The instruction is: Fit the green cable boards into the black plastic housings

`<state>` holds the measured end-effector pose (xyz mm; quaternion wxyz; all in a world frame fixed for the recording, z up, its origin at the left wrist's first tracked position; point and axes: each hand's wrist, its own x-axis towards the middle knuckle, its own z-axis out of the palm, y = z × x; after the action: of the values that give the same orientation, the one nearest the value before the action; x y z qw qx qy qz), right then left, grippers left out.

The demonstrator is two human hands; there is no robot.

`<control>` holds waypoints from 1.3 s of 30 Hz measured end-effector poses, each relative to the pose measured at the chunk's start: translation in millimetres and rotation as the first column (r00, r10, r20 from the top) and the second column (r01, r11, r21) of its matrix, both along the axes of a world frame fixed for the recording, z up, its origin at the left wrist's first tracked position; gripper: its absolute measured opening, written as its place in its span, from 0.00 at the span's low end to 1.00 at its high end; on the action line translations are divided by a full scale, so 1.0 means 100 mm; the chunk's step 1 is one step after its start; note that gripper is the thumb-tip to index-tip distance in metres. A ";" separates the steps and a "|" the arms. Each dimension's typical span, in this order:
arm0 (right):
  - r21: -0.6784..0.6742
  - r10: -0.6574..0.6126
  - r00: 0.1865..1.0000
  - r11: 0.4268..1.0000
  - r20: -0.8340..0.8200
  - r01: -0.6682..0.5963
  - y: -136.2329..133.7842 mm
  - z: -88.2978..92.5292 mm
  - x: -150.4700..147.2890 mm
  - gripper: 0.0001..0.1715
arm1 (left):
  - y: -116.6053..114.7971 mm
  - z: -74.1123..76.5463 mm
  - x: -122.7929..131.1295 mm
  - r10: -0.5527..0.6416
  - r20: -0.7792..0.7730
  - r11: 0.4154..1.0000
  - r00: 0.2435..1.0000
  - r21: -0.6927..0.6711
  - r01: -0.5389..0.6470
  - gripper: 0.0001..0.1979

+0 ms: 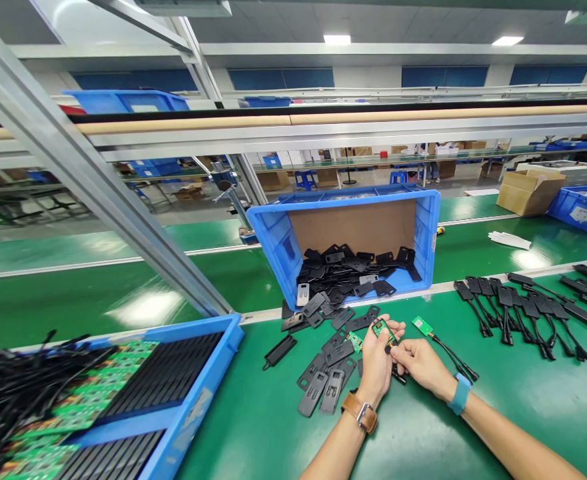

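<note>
My left hand (377, 360) is closed around a small green circuit board (384, 331) that appears to sit in a black plastic housing. At its lower end my right hand (420, 363) pinches the black cable where it meets the board; part of the cable hangs below my fingers. Just right of my hands lies another green board (422, 326) with a black split cable (456, 355). Left of my hands are several flat black plastic covers (332, 391), with one more green board (356, 341) partly showing among them. A single black housing (280, 351) rests further left.
A tipped blue bin (436, 243) spills black covers behind my hands. Finished-looking black cable units (516, 303) lie in a row at right. A blue tray (208, 373) with boards and housings stands at left, beside a slanted metal post (123, 193). A white glove (510, 240) lies further back.
</note>
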<state>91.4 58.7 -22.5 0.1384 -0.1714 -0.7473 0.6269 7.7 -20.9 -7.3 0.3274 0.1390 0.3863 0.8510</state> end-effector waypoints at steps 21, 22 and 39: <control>-0.191 -0.041 0.997 0.980 0.063 0.053 -0.06 0.02 0.02 0.32 | 0.06 -0.06 0.06 0.093 -0.135 0.995 0.986 -0.022 -0.097 0.22; -0.193 -0.041 0.997 0.980 0.072 0.055 -0.07 0.02 0.02 0.32 | 0.05 -0.06 0.06 0.101 -0.142 0.994 0.985 -0.025 -0.106 0.22; -0.106 -0.079 0.994 0.992 -0.070 0.072 -0.05 -0.11 0.00 0.25 | 0.03 0.00 0.06 0.043 -0.007 0.999 0.999 0.019 -0.043 0.23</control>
<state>91.2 53.5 -33.7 0.1807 -0.1831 -0.7011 0.6650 13.9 -17.8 -7.1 0.3062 0.1368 0.3826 0.8609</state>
